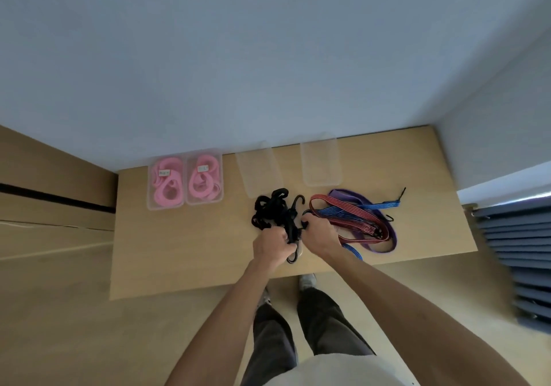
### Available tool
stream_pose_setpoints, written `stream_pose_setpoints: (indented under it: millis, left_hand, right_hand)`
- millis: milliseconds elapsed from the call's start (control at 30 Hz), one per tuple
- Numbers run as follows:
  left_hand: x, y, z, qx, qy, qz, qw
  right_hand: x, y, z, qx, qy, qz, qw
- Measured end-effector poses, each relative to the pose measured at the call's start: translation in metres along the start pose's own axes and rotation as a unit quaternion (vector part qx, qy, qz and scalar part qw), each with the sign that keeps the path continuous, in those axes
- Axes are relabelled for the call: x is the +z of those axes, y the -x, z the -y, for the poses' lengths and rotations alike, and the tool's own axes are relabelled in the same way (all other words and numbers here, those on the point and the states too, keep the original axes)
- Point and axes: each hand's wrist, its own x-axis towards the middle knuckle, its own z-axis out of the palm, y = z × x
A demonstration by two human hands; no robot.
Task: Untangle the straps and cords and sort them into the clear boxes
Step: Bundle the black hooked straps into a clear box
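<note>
1. The black cords point(272, 209) lie in a tangle just far of both hands, on the table point(185, 251), running near-to-far.
2. The left hand point(271, 248) is closed on the tangle's near end; the right hand point(320, 235) grips a hook beside it.
3. Two empty boxes point(258, 169) stand farther off.
4. The pink-filled boxes point(165, 184) carry labels too small to read.

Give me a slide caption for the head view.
Both hands work a black cord tangle; two boxes sit empty.
</note>
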Motion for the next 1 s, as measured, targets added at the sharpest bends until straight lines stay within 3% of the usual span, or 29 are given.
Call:
stream_pose_setpoints:
  millis: [100,167,300,400,667,833,1000]
  left_hand:
    - [0.006,-0.004,0.004,-0.008,0.005,-0.006,1.0]
    - [0.005,-0.009,0.008,-0.006,0.112,-0.014,0.994]
    - [-0.017,-0.012,0.012,-0.032,0.372,-0.044,0.927]
    - [-0.038,-0.013,0.013,-0.038,0.478,-0.029,0.877]
    - [-0.081,0.004,0.004,0.049,0.562,-0.004,0.826]
    - [-0.097,0.013,0.004,0.039,0.611,0.054,0.789]
    - [-0.115,0.014,0.005,0.042,0.673,0.109,0.731]
  right_hand:
    - [0.005,-0.001,-0.004,-0.006,0.004,0.013,1.0]
    - [0.006,-0.001,-0.005,-0.012,0.005,0.016,1.0]
    - [0.009,0.001,-0.001,-0.027,-0.008,0.005,1.0]
    - [0.012,0.004,0.006,-0.037,-0.004,-0.014,0.999]
    - [0.017,0.006,0.025,-0.047,-0.023,-0.013,0.999]
    - [0.018,0.005,0.031,-0.026,-0.048,-0.035,0.998]
    - [0.013,0.007,0.043,-0.12,-0.113,0.011,0.986]
